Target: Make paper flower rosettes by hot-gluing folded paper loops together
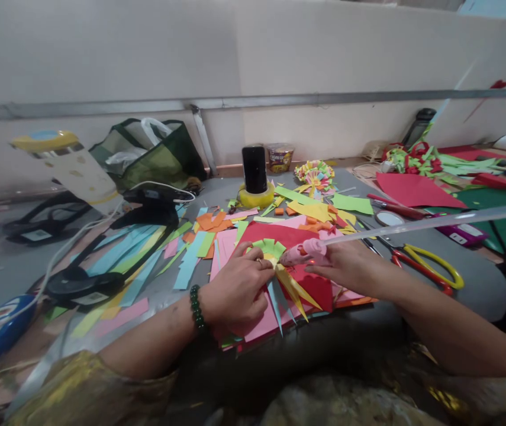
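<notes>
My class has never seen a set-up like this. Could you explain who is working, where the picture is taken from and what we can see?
There is no robot: a person works with bare hands. The single picture comes from a camera worn on their head, looking forward and down. The right hand holds a pink glue gun; the left hand's fingers touch cut paper over a red sheet. Around them on the grey table lie coloured strips and scissors; behind, a phone stands upright.

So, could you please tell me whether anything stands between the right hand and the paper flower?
Only the pink glue gun that the right hand holds, its tip near the paper flower; nothing else visible stands between.
</notes>
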{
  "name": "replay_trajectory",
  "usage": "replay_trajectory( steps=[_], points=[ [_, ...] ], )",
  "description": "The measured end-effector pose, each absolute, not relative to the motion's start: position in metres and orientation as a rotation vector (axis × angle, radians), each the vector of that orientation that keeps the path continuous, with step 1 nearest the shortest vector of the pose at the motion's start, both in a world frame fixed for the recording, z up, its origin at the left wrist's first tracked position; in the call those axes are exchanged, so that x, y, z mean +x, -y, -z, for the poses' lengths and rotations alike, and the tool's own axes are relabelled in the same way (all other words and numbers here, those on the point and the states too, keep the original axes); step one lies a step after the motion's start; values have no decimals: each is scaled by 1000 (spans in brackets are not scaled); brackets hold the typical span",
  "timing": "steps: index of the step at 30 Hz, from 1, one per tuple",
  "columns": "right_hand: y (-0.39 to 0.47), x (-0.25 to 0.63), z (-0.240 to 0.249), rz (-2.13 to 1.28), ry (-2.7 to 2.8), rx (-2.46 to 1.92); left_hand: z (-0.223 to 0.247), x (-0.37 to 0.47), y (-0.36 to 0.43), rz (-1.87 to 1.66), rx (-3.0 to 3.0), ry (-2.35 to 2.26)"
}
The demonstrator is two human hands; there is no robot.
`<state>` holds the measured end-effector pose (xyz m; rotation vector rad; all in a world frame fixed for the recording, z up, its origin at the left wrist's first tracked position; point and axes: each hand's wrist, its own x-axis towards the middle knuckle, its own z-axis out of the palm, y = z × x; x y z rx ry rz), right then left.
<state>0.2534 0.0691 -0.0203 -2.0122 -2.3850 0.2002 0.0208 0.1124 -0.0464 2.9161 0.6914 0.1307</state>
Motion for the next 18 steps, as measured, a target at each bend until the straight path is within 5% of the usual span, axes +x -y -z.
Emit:
replay_trajectory(
  steps=[18],
  points=[
    [-49, 346, -4, -76, 1350, -1781, 46, 18, -110, -225, 2881, -695]
  ],
)
